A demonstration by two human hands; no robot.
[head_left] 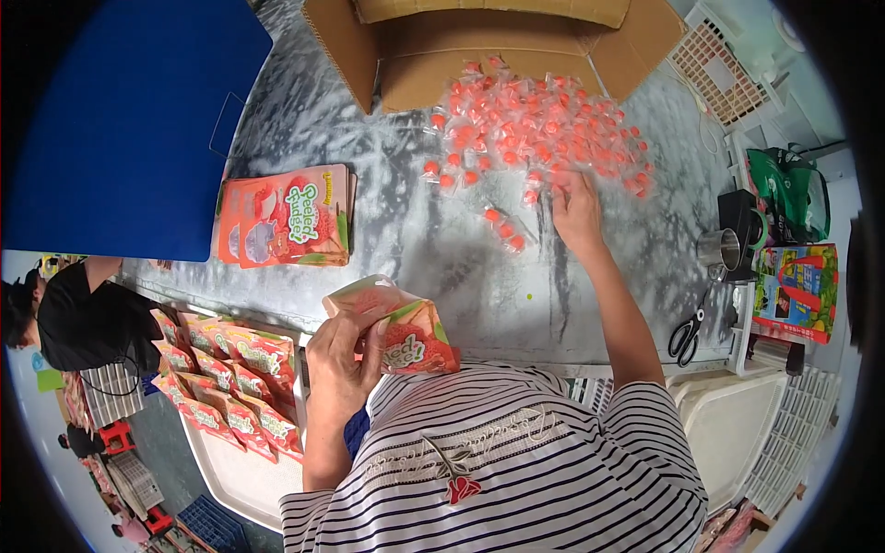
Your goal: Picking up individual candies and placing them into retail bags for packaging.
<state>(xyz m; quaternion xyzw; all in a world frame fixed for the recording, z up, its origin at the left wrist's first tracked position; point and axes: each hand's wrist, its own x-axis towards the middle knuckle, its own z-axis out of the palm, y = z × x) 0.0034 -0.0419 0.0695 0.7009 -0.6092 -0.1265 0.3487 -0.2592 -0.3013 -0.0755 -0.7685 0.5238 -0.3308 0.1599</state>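
My left hand (pixel 346 355) is closed around a pink-and-green printed pouch (pixel 415 339), fingers in front and thumb toward the print. The pouch is tilted, and its top edge gapes a little. On the table beyond lies a wide pile of red-orange candies in clear wrappers (pixel 553 124). My right hand (pixel 576 207) reaches to the pile's near edge, its fingers bent together among the wrappers. Whatever lies between those fingertips is hidden. A few wrapped candies (pixel 504 229) lie apart, left of my right hand and nearer to me.
Flat pouches are stacked (pixel 288 217) at left, beside a blue panel (pixel 138 120). Filled pouches stand in a white tray (pixel 244 475). A cardboard box (pixel 498 60) opens behind the pile. Black scissors (pixel 685 339) and a metal cup (pixel 719 249) are at right. Another person (pixel 92 318) works at left.
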